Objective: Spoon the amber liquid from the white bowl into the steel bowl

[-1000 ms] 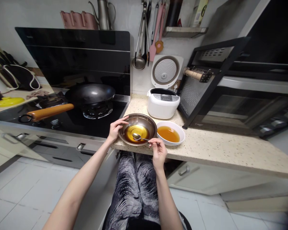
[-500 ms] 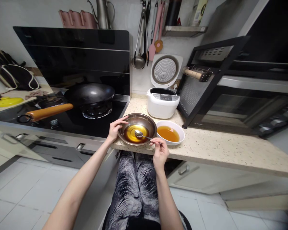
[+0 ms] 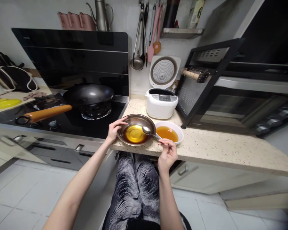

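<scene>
A steel bowl with clear golden liquid in it sits at the counter's front edge. My left hand holds its left rim, fingers over the edge and inside the wall. Between the thumb and fingers of my right hand is the handle of a metal spoon. The spoon's head is above the right side of the steel bowl, and its handle crosses toward the white bowl. That bowl holds amber-orange liquid and stands right beside the steel one.
Behind the bowls stands a white rice cooker with its lid raised. A black wok with a wooden handle sits on the stove to the left. An oven occupies the right side. Utensils, including tongs, hang on the wall.
My right hand has moved right with the spoon, whose head went from the middle of the steel bowl to near its right rim. My left hand stays on the bowl.
</scene>
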{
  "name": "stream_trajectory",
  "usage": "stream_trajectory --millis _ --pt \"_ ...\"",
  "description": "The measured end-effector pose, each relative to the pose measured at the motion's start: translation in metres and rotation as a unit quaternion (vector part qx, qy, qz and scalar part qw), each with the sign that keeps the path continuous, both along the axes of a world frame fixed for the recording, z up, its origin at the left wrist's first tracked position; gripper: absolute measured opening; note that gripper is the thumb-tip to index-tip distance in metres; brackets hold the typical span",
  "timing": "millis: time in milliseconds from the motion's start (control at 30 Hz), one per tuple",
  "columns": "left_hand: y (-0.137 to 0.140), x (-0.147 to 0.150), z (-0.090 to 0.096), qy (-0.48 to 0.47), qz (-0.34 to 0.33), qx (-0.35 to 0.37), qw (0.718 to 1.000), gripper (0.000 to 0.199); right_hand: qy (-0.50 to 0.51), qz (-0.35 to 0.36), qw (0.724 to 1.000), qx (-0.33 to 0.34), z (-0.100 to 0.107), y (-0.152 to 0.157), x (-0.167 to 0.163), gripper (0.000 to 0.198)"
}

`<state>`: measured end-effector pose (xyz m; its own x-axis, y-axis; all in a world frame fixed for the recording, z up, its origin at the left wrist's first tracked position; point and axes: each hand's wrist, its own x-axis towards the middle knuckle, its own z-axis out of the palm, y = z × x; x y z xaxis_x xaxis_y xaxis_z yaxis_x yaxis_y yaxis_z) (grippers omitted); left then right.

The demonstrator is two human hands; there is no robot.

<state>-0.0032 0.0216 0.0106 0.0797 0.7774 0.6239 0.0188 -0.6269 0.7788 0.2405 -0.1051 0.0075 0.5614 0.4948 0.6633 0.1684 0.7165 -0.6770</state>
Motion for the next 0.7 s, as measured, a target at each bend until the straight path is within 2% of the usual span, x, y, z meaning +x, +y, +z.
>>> stream_trajectory --millis 233,433,567,700 --pt "-0.001 0.000 0.002 0.010 0.008 0.002 1.000 0.035 0.016 -0.086 0.996 0.011 0.005 -0.001 0.013 0.018" --pt "-0.001 0.000 0.002 0.011 0.008 0.004 1.000 0.035 0.021 -0.122 0.992 0.007 0.005 -0.001 0.021 0.019" --pt "-0.001 0.000 0.002 0.010 0.008 0.004 1.000 0.035 -0.025 -0.138 0.990 0.015 -0.003 0.002 0.027 0.018" --pt "-0.001 0.000 0.002 0.009 0.008 0.008 1.000 0.035 -0.136 -0.148 0.979 0.041 -0.011 0.006 0.036 0.016"
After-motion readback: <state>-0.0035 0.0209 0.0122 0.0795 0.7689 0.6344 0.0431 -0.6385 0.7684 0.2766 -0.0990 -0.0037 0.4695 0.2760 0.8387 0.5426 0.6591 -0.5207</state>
